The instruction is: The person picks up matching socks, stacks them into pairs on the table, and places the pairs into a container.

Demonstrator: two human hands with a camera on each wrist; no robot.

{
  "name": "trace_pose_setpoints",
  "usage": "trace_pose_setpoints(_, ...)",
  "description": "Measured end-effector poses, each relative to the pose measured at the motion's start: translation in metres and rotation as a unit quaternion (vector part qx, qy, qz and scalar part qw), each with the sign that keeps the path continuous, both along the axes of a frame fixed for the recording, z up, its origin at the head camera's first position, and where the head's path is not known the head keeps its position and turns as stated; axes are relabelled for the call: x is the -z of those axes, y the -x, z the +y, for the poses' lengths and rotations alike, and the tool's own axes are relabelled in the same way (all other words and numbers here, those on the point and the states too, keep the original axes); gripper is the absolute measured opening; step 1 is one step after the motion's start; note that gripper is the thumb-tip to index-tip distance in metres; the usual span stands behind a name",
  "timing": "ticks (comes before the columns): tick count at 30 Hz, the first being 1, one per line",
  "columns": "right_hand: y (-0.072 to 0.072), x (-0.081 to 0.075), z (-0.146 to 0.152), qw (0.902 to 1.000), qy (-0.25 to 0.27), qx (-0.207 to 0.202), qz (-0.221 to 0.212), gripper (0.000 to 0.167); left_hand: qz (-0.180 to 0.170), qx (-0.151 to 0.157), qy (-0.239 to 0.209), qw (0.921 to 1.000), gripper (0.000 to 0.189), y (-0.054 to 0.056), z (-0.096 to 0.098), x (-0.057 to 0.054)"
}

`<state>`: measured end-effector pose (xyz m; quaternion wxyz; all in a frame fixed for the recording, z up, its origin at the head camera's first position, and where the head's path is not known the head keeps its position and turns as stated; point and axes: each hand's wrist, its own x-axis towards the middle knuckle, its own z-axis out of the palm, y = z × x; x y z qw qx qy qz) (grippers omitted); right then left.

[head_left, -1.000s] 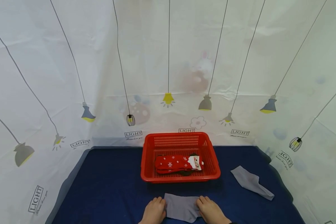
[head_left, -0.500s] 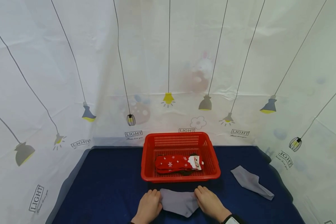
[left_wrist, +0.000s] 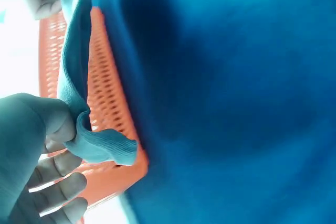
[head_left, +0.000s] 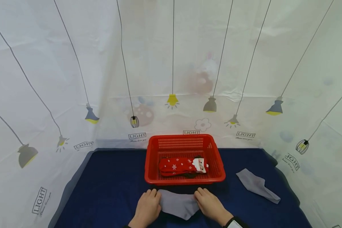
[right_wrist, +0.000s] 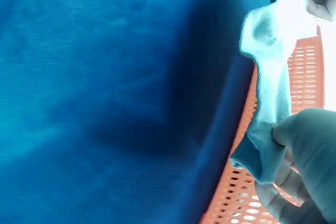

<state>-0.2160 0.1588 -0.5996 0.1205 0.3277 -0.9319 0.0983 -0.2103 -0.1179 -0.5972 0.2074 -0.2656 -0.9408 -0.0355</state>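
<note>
A grey sock [head_left: 176,202] is stretched sideways between both hands, in front of the red basket. My left hand [head_left: 146,205] pinches one end of it. In the left wrist view, the thumb presses on the sock [left_wrist: 107,145] and a short end sticks out beyond it. My right hand [head_left: 209,204] pinches the other end. The right wrist view shows the sock [right_wrist: 268,87] running up from that thumb, raised over the blue cloth. Off to the right lies a second grey sock [head_left: 255,183], bent and flat.
The red plastic basket [head_left: 185,182] stands at the back centre, holding folded red socks [head_left: 175,166] with snowflakes and a Santa face. Dark blue cloth [head_left: 108,183] covers the table. A white sheet [head_left: 159,63] printed with lamps hangs behind and along the sides.
Both hands have moved the grey sock up the view, toward the basket, and slightly left. Its lower edge now sags to a point. The basket and the second sock have stayed put.
</note>
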Motion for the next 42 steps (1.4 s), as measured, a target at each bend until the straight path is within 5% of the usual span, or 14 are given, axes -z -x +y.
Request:
trace_pose_setpoints(5, -0.005, 0.014, 0.009, 0.9998, -0.005, -0.003, -0.018, 0.014, -0.098, 0.004, 0.008, 0.9952, 0.014, -0.010, 0.011, 0.017)
trace_pose_setpoints(8, -0.007, 0.020, 0.016, 0.9988, -0.021, 0.002, -0.045, 0.011, -0.127, 0.002, 0.011, 0.9919, 0.015, -0.014, 0.019, 0.028)
trace_pose_setpoints(13, -0.010, 0.026, 0.023, 0.9950, -0.047, 0.024, -0.085, 0.007, -0.088, 0.001, 0.019, 0.9960, 0.017, -0.020, 0.029, 0.046)
trace_pose_setpoints(18, -0.016, 0.033, 0.026, 0.9950, -0.061, 0.038, -0.069, 0.006, -0.028, 0.000, 0.012, 0.9995, 0.017, -0.022, 0.029, 0.058)
trace_pose_setpoints(20, -0.018, 0.037, 0.028, 0.9946, -0.069, 0.041, -0.066, 0.009, -0.033, 0.001, 0.011, 0.9994, 0.016, -0.022, 0.028, 0.061)
trace_pose_setpoints(27, -0.018, 0.041, 0.032, 0.9907, -0.077, 0.050, -0.101, 0.019, -0.122, -0.006, 0.020, 0.9923, 0.018, -0.021, 0.027, 0.063)
trace_pose_setpoints(35, -0.011, 0.031, 0.033, 0.9896, -0.037, 0.070, -0.120, 0.017, -0.108, -0.049, -0.038, 0.9922, 0.018, -0.015, 0.022, 0.051)
trace_pose_setpoints(42, -0.010, 0.039, 0.036, 0.9893, -0.032, 0.074, -0.121, 0.016, -0.159, -0.081, -0.038, 0.9832, 0.021, -0.013, 0.011, 0.050)
